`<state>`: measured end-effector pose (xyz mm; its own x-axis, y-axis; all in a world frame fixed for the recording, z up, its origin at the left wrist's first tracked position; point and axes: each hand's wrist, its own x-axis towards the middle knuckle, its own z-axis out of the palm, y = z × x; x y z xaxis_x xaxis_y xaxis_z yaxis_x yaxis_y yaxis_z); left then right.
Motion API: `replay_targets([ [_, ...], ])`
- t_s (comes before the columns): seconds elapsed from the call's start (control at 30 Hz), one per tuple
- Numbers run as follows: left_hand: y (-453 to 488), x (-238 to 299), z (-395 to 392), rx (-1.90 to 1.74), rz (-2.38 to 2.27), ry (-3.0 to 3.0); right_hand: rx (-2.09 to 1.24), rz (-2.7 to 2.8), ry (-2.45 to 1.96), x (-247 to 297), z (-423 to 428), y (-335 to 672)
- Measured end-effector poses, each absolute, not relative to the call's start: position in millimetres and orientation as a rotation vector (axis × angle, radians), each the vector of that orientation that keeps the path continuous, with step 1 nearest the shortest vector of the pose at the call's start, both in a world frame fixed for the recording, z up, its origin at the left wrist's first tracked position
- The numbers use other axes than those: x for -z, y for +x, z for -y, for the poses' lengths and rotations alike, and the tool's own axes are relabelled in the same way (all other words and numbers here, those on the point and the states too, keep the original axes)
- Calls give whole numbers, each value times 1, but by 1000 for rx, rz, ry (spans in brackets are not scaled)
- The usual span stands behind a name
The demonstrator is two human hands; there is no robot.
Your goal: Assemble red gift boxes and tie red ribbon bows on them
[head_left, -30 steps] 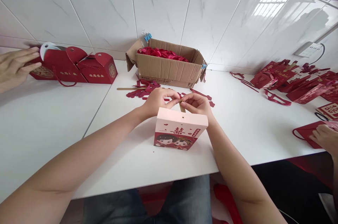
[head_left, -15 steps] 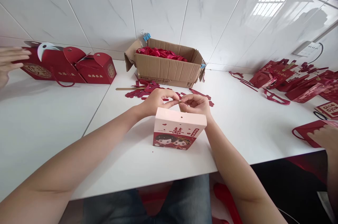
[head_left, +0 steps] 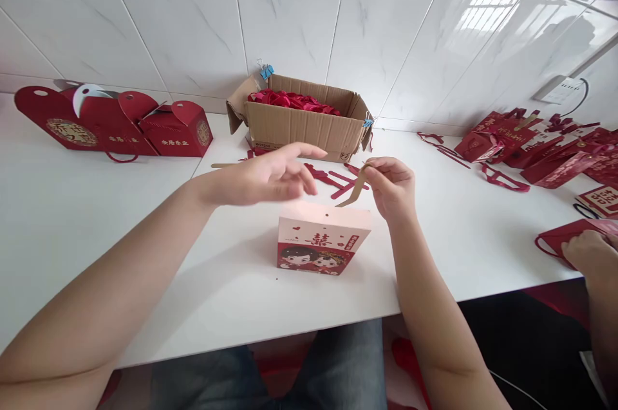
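Note:
Pinched between thumb and fingers of my right hand (head_left: pixel 394 188) is a gold strip (head_left: pixel 356 191), its free end hanging down toward the left. My left hand (head_left: pixel 263 177) hovers with fingers apart and nothing in them, above the left side of a pink and red gift box (head_left: pixel 321 242). That box stands upright near the table's front, with two cartoon figures on its face and a small hole in the front panel near its top. Behind the hands lie dark red die-cut strips (head_left: pixel 338 185), partly hidden by my left hand.
A cardboard box (head_left: pixel 304 130) of red ribbons stands against the tiled wall. Red gift boxes (head_left: pixel 135 130) line the left; red gift bags (head_left: pixel 521 139) stand on the right. At the right edge, another person's hand (head_left: pixel 586 249) touches a red bag (head_left: pixel 560 236).
My hands have parted: the right moved right with the gold strip, the left moved left and opened. The other person's hand at the far left has gone out of view.

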<state>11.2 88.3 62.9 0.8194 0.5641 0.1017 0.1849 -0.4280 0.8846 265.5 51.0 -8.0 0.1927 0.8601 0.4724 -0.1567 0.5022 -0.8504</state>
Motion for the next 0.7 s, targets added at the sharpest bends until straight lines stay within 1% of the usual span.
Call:
replay_targets([
  [0.07, 6, -66, -72, -464, -547, 2111, -780, 1100, -761, 2, -48, 271],
  [0.17, 7, -53, -50, -754, -689, 2123, -734, 1088, -761, -5, -44, 278],
  [0.3, 10, -28, -38, -1042, -819, 1922, -681, 1250, -670, -12, -36, 287],
  [0.43, 13, -14, -36, -1156, -837, 1720, -653, 1391, -534, -17, -24, 277],
  [0.53, 16, -8, -34, -1215, -875, 1730, -634, 1612, -505, -20, -11, 256],
  [0.6, 18, -5, -33, -1286, -913, 1838, -538, 1819, -553, -21, -3, 242],
  [0.7, 19, -2, -31, -1383, -920, 1998, -281, 2000, -638, -22, 4, 228],
])
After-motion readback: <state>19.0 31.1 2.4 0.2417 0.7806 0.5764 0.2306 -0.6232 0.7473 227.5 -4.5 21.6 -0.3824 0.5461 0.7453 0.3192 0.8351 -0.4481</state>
